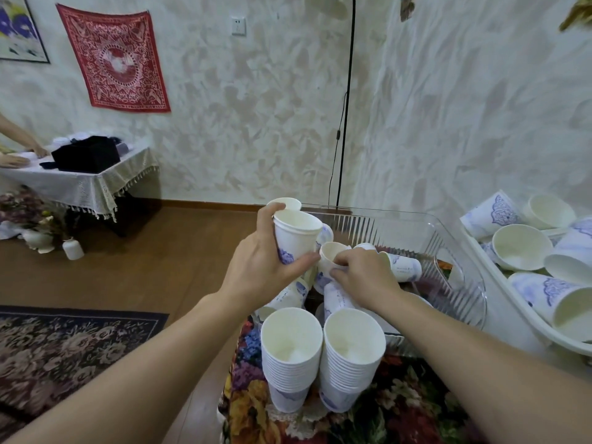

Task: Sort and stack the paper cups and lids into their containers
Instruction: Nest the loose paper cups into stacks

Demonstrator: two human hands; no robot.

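the left hand (262, 261) grips a short stack of white paper cups (296, 233) with a blue print, fingers and thumb curled round its side, rims up and tilted a little toward the right hand. the right hand (362, 277) sits just beside it, its fingers pinching the rim of a single small cup (330, 254) that lies among loose cups in the clear ribbed plastic bin (448, 251) under and beyond both hands. one loose printed cup (405, 267) lies on its side just past the right hand's knuckles.

nearer the body than the hands, between the two forearms, two tall nested cup stacks stand upright side by side: the left stack (290, 357) and the right stack (350, 357), touching or nearly so, on a flowered cloth (407, 408).

well to the right of the right hand, a white tray (519, 318) holds more printed cups and plain white bowls (520, 246), tumbled together.

far off beyond the left hand, another person's hands (19, 155) rest on a small table with a fringed cloth (80, 184).
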